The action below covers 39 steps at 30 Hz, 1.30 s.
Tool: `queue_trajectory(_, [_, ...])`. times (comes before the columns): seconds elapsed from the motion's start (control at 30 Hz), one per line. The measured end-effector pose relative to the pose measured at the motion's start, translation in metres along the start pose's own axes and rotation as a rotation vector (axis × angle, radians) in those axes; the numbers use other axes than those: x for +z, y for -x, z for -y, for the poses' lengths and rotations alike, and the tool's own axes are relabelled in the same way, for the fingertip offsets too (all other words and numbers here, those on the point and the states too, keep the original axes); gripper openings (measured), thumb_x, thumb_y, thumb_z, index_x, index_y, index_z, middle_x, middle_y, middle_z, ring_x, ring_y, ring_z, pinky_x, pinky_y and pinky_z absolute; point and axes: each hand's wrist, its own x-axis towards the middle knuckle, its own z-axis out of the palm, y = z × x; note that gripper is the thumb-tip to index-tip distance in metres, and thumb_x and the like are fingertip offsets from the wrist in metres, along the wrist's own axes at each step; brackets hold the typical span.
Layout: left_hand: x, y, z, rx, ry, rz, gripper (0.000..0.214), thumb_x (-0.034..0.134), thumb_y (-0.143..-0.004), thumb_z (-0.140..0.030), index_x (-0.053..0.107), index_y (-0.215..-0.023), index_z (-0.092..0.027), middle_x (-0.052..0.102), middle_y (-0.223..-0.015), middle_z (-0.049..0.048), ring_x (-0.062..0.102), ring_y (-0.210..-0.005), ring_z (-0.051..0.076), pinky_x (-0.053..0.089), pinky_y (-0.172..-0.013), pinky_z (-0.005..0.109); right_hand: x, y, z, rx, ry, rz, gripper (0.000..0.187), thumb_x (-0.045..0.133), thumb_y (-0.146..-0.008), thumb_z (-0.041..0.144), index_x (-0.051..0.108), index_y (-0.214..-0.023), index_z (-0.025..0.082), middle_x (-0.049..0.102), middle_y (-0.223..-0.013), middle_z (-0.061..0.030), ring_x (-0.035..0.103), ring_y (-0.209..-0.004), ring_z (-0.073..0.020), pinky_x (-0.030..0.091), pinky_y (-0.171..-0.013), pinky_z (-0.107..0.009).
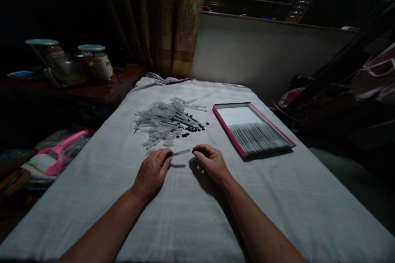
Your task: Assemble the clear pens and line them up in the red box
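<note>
My left hand (153,171) pinches one end of a thin clear tube (181,153), held just above the white cloth (191,213). My right hand (211,161) is closed at the tube's other end, fingertips pinched around something small and dark that I cannot make out. Just beyond both hands lies a heap of clear tubes (165,122) with several small black caps (193,129) scattered at its right edge. A red-rimmed tray (228,131) to the right holds a neat row of tubes (257,136) laid side by side.
The cloth covers a long table that ends at a pale wall (262,49). A dark side table at left carries lidded glass jars (58,63). A pink handled tool (63,148) lies among clutter at lower left. Dark bags and objects crowd the right side.
</note>
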Motion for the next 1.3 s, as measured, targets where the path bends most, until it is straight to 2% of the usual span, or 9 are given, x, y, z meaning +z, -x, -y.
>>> queue_trajectory(0.17, [0.000, 0.001, -0.002, 0.019, -0.022, 0.024, 0.017, 0.046, -0.096, -0.026, 0.060, -0.104, -0.021, 0.072, -0.096, 0.0066, 0.068, -0.088, 0.022, 0.055, -0.080, 0.035, 0.006, 0.002, 0.003, -0.016, -0.040, 0.000, 0.021, 0.068, -0.069, 0.034, 0.073, -0.082, 0.018, 0.069, -0.071, -0.0016, 0.060, -0.063, -0.0149, 0.048, -0.061, -0.027])
queue_trajectory(0.33, [0.001, 0.002, 0.000, 0.036, -0.003, 0.022, 0.018, 0.047, -0.096, -0.026, 0.061, -0.105, -0.020, 0.072, -0.099, 0.0073, 0.068, -0.090, 0.022, 0.055, -0.082, 0.035, 0.006, 0.003, 0.001, -0.141, 0.072, -0.032, 0.020, 0.065, -0.072, 0.034, 0.075, -0.083, 0.020, 0.073, -0.081, -0.0054, 0.064, -0.074, -0.0191, 0.050, -0.068, -0.030])
queue_trajectory(0.47, [0.001, 0.002, -0.002, 0.083, 0.051, 0.043, 0.018, 0.049, -0.096, -0.024, 0.062, -0.107, -0.019, 0.072, -0.098, 0.0071, 0.068, -0.090, 0.021, 0.055, -0.082, 0.034, 0.001, 0.006, 0.001, -0.196, 0.234, -0.007, 0.021, 0.062, -0.078, 0.038, 0.072, -0.074, 0.020, 0.070, -0.069, -0.0035, 0.062, -0.065, -0.0173, 0.048, -0.063, -0.028])
queue_trajectory(0.63, [-0.001, 0.002, -0.004, 0.139, 0.086, 0.050, 0.017, 0.050, -0.096, -0.022, 0.063, -0.106, -0.019, 0.072, -0.095, 0.0068, 0.068, -0.088, 0.020, 0.055, -0.081, 0.033, -0.005, 0.007, 0.000, -0.227, 0.448, 0.066, 0.044, 0.049, -0.089, 0.046, 0.059, -0.054, 0.021, 0.061, -0.054, -0.0017, 0.059, -0.054, -0.0150, 0.044, -0.057, -0.025])
queue_trajectory(0.83, [-0.001, 0.001, -0.002, 0.070, 0.088, 0.046, 0.019, 0.048, -0.097, -0.025, 0.064, -0.106, -0.020, 0.073, -0.098, 0.0067, 0.069, -0.090, 0.019, 0.056, -0.083, 0.033, -0.006, 0.008, -0.002, -0.228, 0.254, 0.140, 0.024, 0.055, -0.086, 0.036, 0.066, -0.100, 0.019, 0.071, -0.078, -0.0018, 0.067, -0.067, -0.0159, 0.050, -0.063, -0.025])
queue_trajectory(0.93, [-0.001, 0.001, -0.002, 0.062, 0.093, 0.057, 0.019, 0.048, -0.096, -0.025, 0.065, -0.105, -0.020, 0.073, -0.097, 0.0067, 0.069, -0.089, 0.020, 0.056, -0.083, 0.033, -0.006, 0.008, -0.001, -0.258, 0.334, 0.109, 0.017, 0.055, -0.086, 0.033, 0.065, -0.081, 0.020, 0.070, -0.073, -0.0021, 0.065, -0.068, -0.0160, 0.049, -0.066, -0.026])
queue_trajectory(1.0, [-0.002, 0.001, -0.003, 0.067, 0.101, 0.069, 0.019, 0.049, -0.096, -0.024, 0.065, -0.105, -0.020, 0.074, -0.097, 0.0066, 0.069, -0.089, 0.020, 0.056, -0.083, 0.033, -0.006, 0.008, 0.000, -0.230, 0.392, 0.114, 0.027, 0.052, -0.088, 0.036, 0.061, -0.069, 0.020, 0.067, -0.064, -0.0012, 0.061, -0.062, -0.0150, 0.047, -0.062, -0.025])
queue_trajectory(1.2, [-0.003, 0.000, -0.005, 0.034, 0.109, 0.075, 0.019, 0.050, -0.094, -0.024, 0.066, -0.105, -0.022, 0.074, -0.098, 0.0060, 0.070, -0.089, 0.020, 0.057, -0.083, 0.034, -0.008, 0.008, -0.001, -0.209, 0.286, 0.169, 0.019, 0.055, -0.086, 0.035, 0.063, -0.097, 0.021, 0.071, -0.074, -0.0002, 0.065, -0.065, -0.0149, 0.049, -0.062, -0.025])
queue_trajectory(1.3, [-0.004, 0.000, -0.005, 0.035, 0.108, 0.091, 0.018, 0.051, -0.093, -0.023, 0.066, -0.104, -0.021, 0.074, -0.098, 0.0063, 0.070, -0.090, 0.020, 0.056, -0.084, 0.034, -0.010, 0.008, -0.001, -0.236, 0.349, 0.138, 0.018, 0.055, -0.086, 0.034, 0.063, -0.079, 0.020, 0.068, -0.070, -0.0005, 0.063, -0.066, -0.0152, 0.048, -0.063, -0.025])
